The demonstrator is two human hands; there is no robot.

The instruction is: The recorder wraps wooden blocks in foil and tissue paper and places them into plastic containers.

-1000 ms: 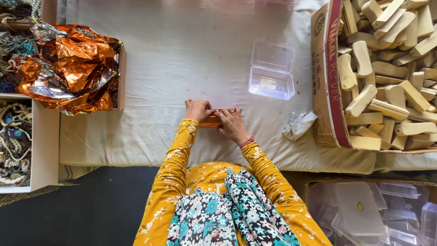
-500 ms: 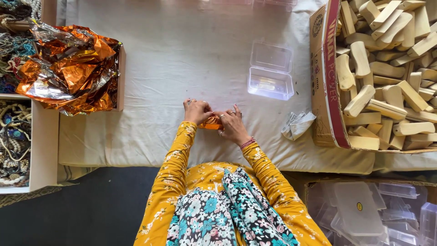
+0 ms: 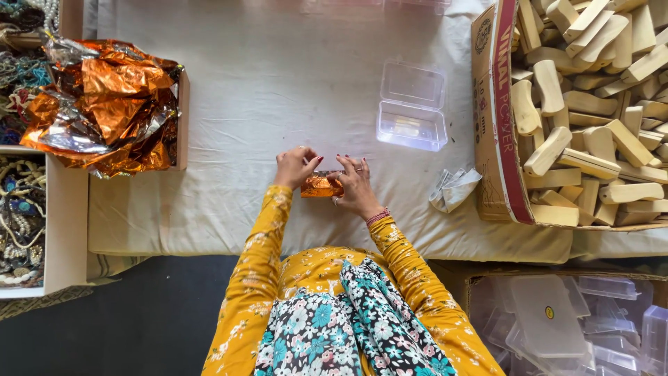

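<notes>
Both hands have drawn a little closer around the small orange foil packet since half a second ago, and the packet now shows more fully between them. Nearest the person, below the near right corner of the cloth-covered surface, a cardboard box of clear plastic cases sits on the floor. At the near left edge an open box of beaded jewellery holds tangled strings of beads. On the surface, near its front edge and about the middle, the left hand curls its fingers over the packet's left end, thumb and fingertips pinching the foil, while the right hand lies flat-fingered along the right end, fingers pressed together over the top; both sleeves are yellow with a flower print. Just right of the right hand lies a crumpled scrap of clear wrap. Farther back, past the hands, an open clear plastic box rests with its lid thrown back and something pale inside. Along the right edge a large cardboard carton is heaped with pale wooden blocks. At the far left corner a tray carries crumpled orange and silver foil sheets, with more beads beyond it. The cloth is off-white and creased, and the floor beside it is dark.
</notes>
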